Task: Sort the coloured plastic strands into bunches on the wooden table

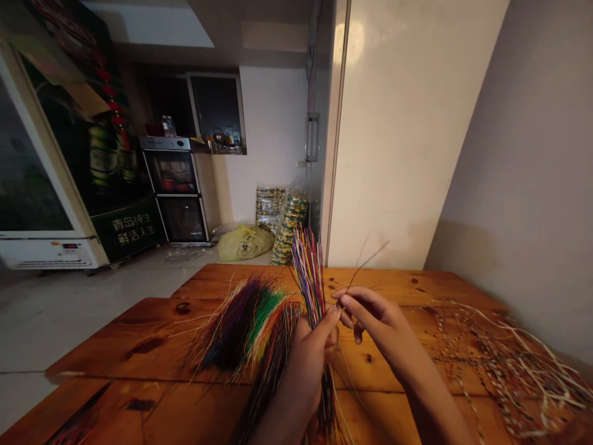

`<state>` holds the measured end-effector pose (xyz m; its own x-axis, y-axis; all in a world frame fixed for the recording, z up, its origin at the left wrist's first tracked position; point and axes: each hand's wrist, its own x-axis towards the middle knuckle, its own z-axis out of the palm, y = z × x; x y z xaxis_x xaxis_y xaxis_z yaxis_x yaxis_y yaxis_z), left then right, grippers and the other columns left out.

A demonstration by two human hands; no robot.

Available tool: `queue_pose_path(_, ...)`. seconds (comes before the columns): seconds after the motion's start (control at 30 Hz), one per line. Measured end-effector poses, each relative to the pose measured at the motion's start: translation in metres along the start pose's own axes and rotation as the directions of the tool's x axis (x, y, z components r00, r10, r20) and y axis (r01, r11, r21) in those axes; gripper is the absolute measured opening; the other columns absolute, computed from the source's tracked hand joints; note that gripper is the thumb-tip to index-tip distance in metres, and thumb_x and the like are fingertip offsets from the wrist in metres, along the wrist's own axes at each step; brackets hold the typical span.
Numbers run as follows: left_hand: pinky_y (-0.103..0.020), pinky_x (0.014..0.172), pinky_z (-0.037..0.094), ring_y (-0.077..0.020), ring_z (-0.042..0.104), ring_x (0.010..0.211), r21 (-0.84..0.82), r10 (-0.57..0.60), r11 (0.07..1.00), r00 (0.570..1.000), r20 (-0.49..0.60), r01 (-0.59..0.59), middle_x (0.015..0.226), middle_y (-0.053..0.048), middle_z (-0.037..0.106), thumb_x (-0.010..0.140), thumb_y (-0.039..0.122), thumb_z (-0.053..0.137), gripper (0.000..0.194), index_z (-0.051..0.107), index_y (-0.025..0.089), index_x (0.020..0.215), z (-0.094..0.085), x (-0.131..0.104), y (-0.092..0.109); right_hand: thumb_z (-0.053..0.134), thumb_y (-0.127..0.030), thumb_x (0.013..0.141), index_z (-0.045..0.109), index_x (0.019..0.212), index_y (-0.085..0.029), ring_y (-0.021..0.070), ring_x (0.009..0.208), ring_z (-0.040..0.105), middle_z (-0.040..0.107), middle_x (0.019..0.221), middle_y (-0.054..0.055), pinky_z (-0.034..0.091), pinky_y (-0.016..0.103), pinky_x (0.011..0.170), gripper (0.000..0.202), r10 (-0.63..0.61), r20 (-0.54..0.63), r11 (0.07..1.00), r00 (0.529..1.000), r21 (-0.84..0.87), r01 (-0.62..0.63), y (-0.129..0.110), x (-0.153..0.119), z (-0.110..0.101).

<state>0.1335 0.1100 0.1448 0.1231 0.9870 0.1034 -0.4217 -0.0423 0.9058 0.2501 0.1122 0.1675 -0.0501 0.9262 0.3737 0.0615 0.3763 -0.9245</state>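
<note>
My left hand [315, 346] is wrapped round an upright bundle of multicoloured cords [309, 272]. The top ends rise above the fist, and the lower ends hang down past my wrist. Close beside it, my right hand [370, 315] pinches a thin dark cord [368, 258] between thumb and fingers, near my left thumb. The free end of that cord bends up and to the right. To the left on the wooden table [157, 364] lies a pile of loose cords [250, 327] in purple, green, orange and dark shades, partly behind my left forearm.
Braided and pale cords [500, 364] are strewn over the table's right side. Behind the table stand a tall pale cabinet [398, 136], a yellow bag [245, 242] and a wrapped patterned roll [290, 228]. A small glass-door cabinet [178, 191] and a fridge [41, 161] are farther left.
</note>
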Motion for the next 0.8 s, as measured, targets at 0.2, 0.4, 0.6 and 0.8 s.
queue_pose_path(0.2, -0.022, 0.047, 0.017, -0.0061, 0.021, 0.046, 0.040, -0.038, 0.998, 0.997, -0.068, 0.041, 0.050, 0.010, 0.028, 0.067, 0.047, 0.065, 0.038, 0.039, 0.019, 0.061, -0.002, 0.000, -0.003, 0.064, -0.045, 0.076, 0.062, 0.080, -0.017, 0.0100, 0.056, 0.049, 0.054, 0.063, -0.001, 0.042, 0.018, 0.042, 0.028, 0.013, -0.051, 1.000, 0.999, 0.009, -0.012, -0.002, 0.001, -0.003)
queue_pose_path(0.4, -0.022, 0.048, 0.019, -0.0065, 0.023, 0.049, 0.053, -0.066, 0.996, 0.992, -0.105, 0.072, 0.052, 0.010, 0.028, 0.066, 0.047, 0.066, 0.038, 0.040, 0.019, 0.066, 0.001, -0.002, -0.003, 0.064, -0.043, 0.077, 0.059, 0.071, -0.017, 0.0090, 0.053, 0.045, 0.049, 0.059, -0.003, 0.039, 0.019, 0.045, 0.027, -0.018, -0.071, 1.000, 0.997, 0.013, 0.019, -0.004, -0.003, 0.002)
queue_pose_path(0.6, -0.023, 0.045, 0.013, -0.0064, 0.017, 0.046, 0.084, -0.015, 0.996, 0.999, -0.043, 0.019, 0.052, 0.009, 0.024, 0.074, 0.049, 0.060, 0.034, 0.054, 0.016, 0.070, -0.003, 0.001, 0.000, 0.066, -0.032, 0.077, 0.061, 0.080, -0.020, 0.0071, 0.059, 0.048, 0.054, 0.074, -0.002, 0.040, 0.017, 0.051, 0.014, -0.188, -0.671, 0.956, 0.717, 0.042, 0.289, 0.001, -0.003, -0.024)
queue_pose_path(0.8, -0.020, 0.043, 0.014, -0.0048, 0.015, 0.045, -0.035, -0.021, 0.999, 0.994, -0.109, 0.017, 0.051, 0.011, 0.021, 0.070, 0.048, 0.066, 0.036, 0.052, 0.014, 0.074, -0.013, 0.010, 0.003, 0.072, -0.027, 0.072, 0.062, 0.082, -0.019, 0.0074, 0.063, 0.049, 0.053, 0.075, -0.002, 0.039, 0.016, 0.047, 0.016, -0.187, -0.802, 0.868, 0.568, 0.136, 0.478, 0.004, 0.000, -0.055)
